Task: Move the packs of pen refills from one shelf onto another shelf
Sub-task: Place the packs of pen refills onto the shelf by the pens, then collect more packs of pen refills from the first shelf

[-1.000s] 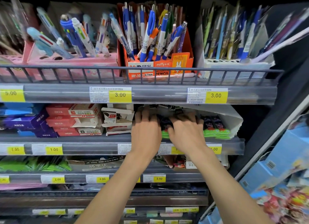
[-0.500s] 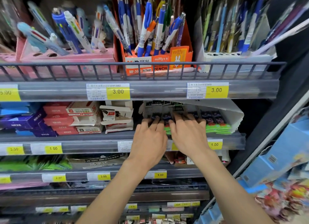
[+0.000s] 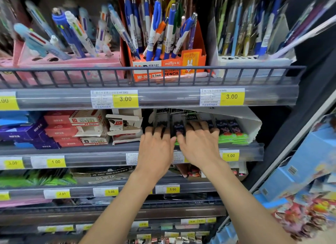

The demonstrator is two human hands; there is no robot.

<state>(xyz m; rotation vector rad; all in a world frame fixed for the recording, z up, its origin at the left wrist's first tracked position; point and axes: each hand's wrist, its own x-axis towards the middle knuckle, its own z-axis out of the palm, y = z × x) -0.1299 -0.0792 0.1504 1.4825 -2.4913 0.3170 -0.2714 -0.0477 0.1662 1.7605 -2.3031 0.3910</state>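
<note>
Refill packs (image 3: 183, 124), dark sleeves with green bottom edges, stand in a row inside a torn white carton (image 3: 254, 124) at centre frame, on the second shelf (image 3: 101, 151) from the top. Left hand (image 3: 156, 151) lies palm down over the shelf lip, fingers fairly straight, tips resting on the front packs. Right hand (image 3: 199, 145) sits just beside it, fingers spread and slightly bent over the packs; whether either thumb grips underneath cannot be told. More packs (image 3: 231, 130) stand uncovered right of the right hand. Red and white boxes (image 3: 76, 127) stacked at left centre. Orange pencil box (image 3: 169, 65) on the top shelf, upper centre.
</note>
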